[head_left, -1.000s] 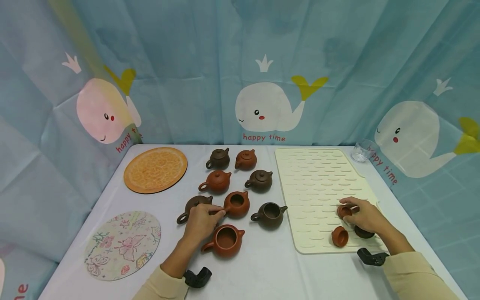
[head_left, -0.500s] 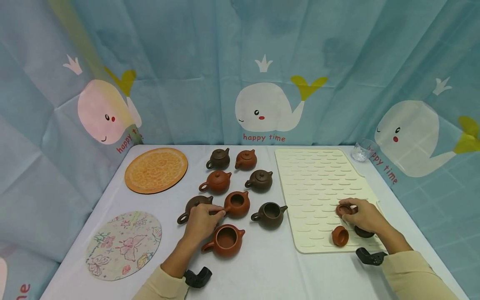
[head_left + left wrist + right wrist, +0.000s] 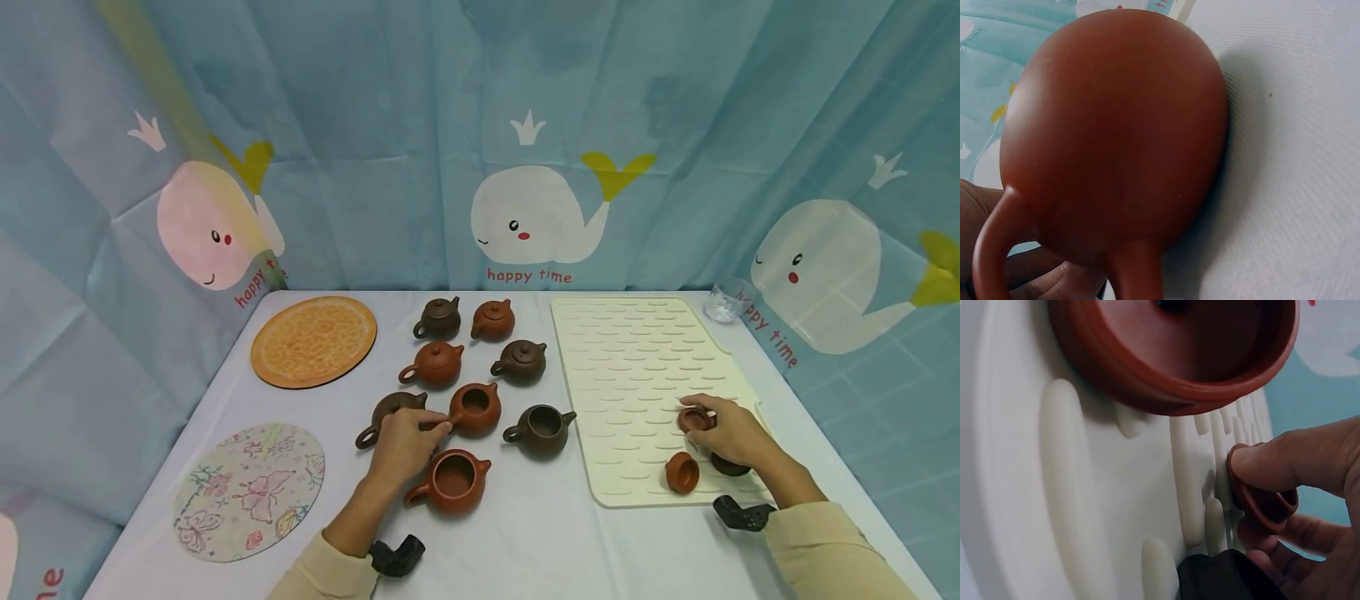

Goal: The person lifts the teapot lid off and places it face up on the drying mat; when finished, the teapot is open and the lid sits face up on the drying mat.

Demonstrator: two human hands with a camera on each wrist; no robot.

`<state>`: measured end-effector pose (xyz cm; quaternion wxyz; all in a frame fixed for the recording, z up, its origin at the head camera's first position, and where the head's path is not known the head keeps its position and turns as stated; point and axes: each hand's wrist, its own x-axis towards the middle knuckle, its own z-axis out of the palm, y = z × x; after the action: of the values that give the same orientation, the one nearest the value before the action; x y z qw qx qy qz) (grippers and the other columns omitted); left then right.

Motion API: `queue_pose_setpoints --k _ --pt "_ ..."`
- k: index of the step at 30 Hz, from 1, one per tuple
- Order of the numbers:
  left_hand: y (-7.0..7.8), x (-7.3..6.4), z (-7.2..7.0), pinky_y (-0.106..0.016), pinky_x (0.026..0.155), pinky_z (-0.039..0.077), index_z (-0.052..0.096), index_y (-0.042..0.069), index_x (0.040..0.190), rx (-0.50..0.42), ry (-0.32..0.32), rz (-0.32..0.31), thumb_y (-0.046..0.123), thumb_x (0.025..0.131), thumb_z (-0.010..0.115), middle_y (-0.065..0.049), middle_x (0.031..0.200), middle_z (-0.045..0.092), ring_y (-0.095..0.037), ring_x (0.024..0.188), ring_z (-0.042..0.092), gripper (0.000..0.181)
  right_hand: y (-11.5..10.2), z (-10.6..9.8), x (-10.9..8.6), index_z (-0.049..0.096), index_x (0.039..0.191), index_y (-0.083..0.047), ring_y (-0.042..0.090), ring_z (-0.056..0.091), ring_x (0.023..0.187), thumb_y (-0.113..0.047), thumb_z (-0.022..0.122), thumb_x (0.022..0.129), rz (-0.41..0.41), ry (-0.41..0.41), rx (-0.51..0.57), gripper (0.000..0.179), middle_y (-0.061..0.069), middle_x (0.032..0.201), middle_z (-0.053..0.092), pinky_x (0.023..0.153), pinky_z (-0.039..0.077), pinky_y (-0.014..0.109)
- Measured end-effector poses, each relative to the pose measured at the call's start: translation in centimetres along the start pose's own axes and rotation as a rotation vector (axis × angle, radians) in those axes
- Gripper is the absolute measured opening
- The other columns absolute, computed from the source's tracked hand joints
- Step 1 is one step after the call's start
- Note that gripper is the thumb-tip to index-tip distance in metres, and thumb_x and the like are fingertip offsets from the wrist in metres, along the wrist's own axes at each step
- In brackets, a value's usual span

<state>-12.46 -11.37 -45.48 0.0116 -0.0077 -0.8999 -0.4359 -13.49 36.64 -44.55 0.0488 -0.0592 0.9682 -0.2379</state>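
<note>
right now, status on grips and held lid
Left grip holding open terracotta teapot. Right grip pinching terracotta lid. Crowding right grip: dark lid, another terracotta lid.

Whale-print curtains (image 3: 375,225) round a white-covered table (image 3: 555,550) make this a curtained-off booth, its wider room hidden.

Left hand (image 3: 403,442) blocked part of a dark teapot (image 3: 386,410) and a bit of the open red teapot (image 3: 486,425) beside it. Right hand (image 3: 729,429) hid some of the small red lid (image 3: 692,422) and a dark piece (image 3: 731,467) too covered to identify. From the left wrist, the near red teapot (image 3: 1116,131) covered most of that hand, handle (image 3: 1136,272) cut off below. Right wrist view chopped the nearest red lid (image 3: 1166,394) up top.
</note>
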Motion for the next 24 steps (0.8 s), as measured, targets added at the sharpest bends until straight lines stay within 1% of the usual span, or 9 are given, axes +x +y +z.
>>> queue_pose_setpoints --k 5,8,11,14,18,21,24 --pt "-0.02 -0.03 0.01 -0.029 0.05 0.043 0.078 0.01 0.098 -0.002 0.005 0.004 0.014 0.087 0.074 0.005 0.07 0.064 -0.011 0.058 0.053 0.013 -0.09 0.17 0.19 0.063 0.12 0.001 0.028 0.052 0.077 -0.004 0.074 0.074 -0.008 0.039 -0.013 0.048 0.024 0.103 0.061 0.062 0.042 0.041" --pt "-0.02 -0.08 0.04 -0.029 0.05 0.043 0.078 0.01 0.098 -0.001 0.007 0.006 0.013 0.086 0.074 0.005 0.07 0.064 -0.012 0.058 0.053 0.013 -0.14 0.26 0.36 0.064 0.12 0.0 0.029 0.051 0.077 -0.002 0.074 0.073 -0.007 0.052 -0.023 0.048 0.026 0.106 0.06 0.063 0.042 0.043" --pt "0.04 -0.12 0.09 -0.028 0.051 0.043 0.078 0.011 0.098 0.001 0.008 -0.004 0.014 0.086 0.074 0.006 0.07 0.063 -0.012 0.059 0.053 0.012 -0.11 0.28 0.45 0.063 0.12 0.0 0.032 0.053 0.08 -0.003 0.076 0.073 0.002 0.039 -0.032 0.05 0.028 0.106 0.06 0.066 0.044 0.046" --pt "0.11 -0.18 0.11 -0.029 0.05 0.043 0.078 0.011 0.097 0.002 0.009 0.002 0.014 0.086 0.074 0.005 0.069 0.064 -0.012 0.059 0.053 0.012 -0.02 0.33 0.46 0.061 0.122 0.001 0.033 0.055 0.082 -0.003 0.077 0.073 0.01 0.024 -0.042 0.051 0.028 0.104 0.06 0.068 0.045 0.049" --pt "0.12 -0.16 0.11 -0.029 0.051 0.044 0.078 0.011 0.097 -0.004 0.013 0.004 0.014 0.086 0.074 0.004 0.069 0.064 -0.012 0.059 0.053 0.012 -0.04 0.17 0.41 0.059 0.125 0.0 0.034 0.056 0.082 -0.005 0.077 0.074 0.023 0.005 -0.042 0.054 0.025 0.101 0.061 0.067 0.046 0.049" --pt "0.13 -0.15 0.07 -0.028 0.052 0.044 0.078 0.01 0.097 -0.007 0.012 0.002 0.014 0.086 0.074 0.004 0.069 0.064 -0.011 0.059 0.054 0.012 -0.17 -0.14 0.28 0.056 0.128 0.0 0.035 0.057 0.084 -0.007 0.076 0.075 0.036 -0.009 -0.024 0.057 0.024 0.1 0.061 0.067 0.047 0.048" --pt "0.29 -0.23 -0.11 -0.028 0.052 0.045 0.078 0.01 0.098 -0.006 0.011 0.005 0.013 0.086 0.074 0.004 0.07 0.064 -0.011 0.059 0.055 0.013 -0.29 -0.52 0.09 0.054 0.13 0.001 0.037 0.057 0.089 -0.008 0.076 0.076 0.037 -0.004 0.003 0.058 0.023 0.103 0.06 0.068 0.047 0.049"
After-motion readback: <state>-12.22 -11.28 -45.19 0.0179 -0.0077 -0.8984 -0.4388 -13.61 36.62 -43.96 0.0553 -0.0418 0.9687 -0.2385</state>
